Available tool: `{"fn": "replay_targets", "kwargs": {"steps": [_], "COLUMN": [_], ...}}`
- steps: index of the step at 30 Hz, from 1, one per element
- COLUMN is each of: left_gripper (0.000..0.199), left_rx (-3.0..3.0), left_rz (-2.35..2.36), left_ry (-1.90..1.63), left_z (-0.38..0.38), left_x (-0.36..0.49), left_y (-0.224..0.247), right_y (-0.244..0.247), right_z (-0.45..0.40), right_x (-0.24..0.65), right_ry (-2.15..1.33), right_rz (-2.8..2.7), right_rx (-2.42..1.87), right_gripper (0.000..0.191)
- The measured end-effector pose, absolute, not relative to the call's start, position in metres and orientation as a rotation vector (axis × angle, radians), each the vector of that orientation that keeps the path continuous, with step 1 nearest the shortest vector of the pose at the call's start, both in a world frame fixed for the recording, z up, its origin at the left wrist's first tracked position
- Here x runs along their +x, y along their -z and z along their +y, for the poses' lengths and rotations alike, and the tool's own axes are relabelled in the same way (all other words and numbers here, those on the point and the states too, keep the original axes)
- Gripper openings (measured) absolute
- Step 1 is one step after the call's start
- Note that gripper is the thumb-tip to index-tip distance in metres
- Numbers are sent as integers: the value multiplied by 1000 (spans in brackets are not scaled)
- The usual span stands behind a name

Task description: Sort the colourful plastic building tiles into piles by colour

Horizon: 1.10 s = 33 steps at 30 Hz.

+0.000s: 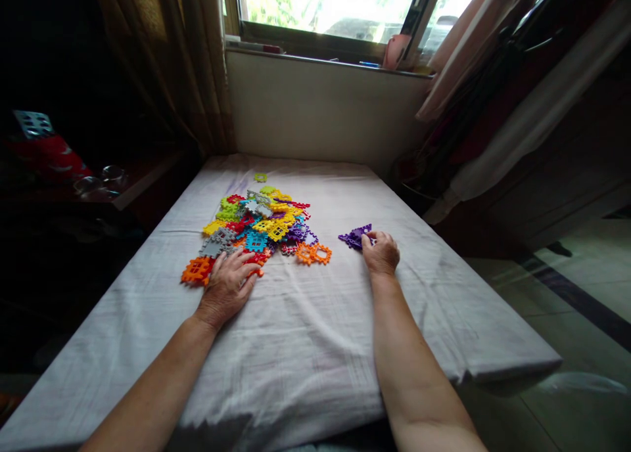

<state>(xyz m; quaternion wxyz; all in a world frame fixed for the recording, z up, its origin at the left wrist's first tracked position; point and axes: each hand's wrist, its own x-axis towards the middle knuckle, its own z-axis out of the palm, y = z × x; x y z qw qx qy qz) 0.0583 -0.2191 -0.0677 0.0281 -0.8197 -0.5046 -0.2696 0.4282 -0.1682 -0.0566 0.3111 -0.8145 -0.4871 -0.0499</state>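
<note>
A heap of colourful plastic interlocking tiles (279, 227) lies left of centre on the cloth-covered table. My left hand (230, 282) rests at the near edge of the heap, fingers spread over red and orange pieces. Beside it sits an orange square tile (196, 271). To the right of the heap, my right hand (382, 252) pinches a purple triangular tile (355, 236) at its right side, low over the cloth. Two joined orange ring-like tiles (314, 253) lie between the hands, at the heap's right edge.
The table (305, 347) wears a wrinkled white cloth. One lime tile (260, 177) lies apart near the far edge. Beyond are a wall and a window (325, 5). Brown curtains (167, 58) hang at left, hung clothes (493, 110) at right. Glasses (101, 181) stand on a side surface.
</note>
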Motion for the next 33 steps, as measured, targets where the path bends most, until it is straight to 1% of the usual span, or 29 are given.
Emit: {"fn": "replay_targets", "kwargs": {"steps": [4, 7, 9, 13, 19, 23, 28, 33], "left_gripper": [27, 27, 27, 27, 28, 32, 34, 34], "left_rx": [-2537, -2534, -2534, -2530, -2517, -2539, -2571, -2559], "left_rz": [-1562, -1557, -1561, -1568, -1567, -1506, -1461, -1435], "left_ry": [834, 847, 853, 853, 841, 794, 647, 481], "left_z": [-219, -219, -219, -220, -219, -208, -181, -165], "left_x": [58, 58, 58, 59, 59, 70, 100, 112], "left_y": [68, 69, 69, 68, 68, 58, 44, 40], "right_y": [61, 65, 67, 69, 63, 57, 48, 44], "right_z": [-168, -168, -165, -154, -135, -133, -136, -134], "right_x": [422, 413, 405, 399, 407, 387, 337, 305], "right_ry": [134, 141, 127, 71, 130, 190, 58, -24], "right_rz": [-1336, -1453, -1541, -1597, -1448, -1557, -1863, -2053], "right_rx": [-2152, -2153, -2179, -2248, -2301, -2112, -1809, -1658], "right_gripper": [30, 43, 49, 40, 38, 37, 27, 26]}}
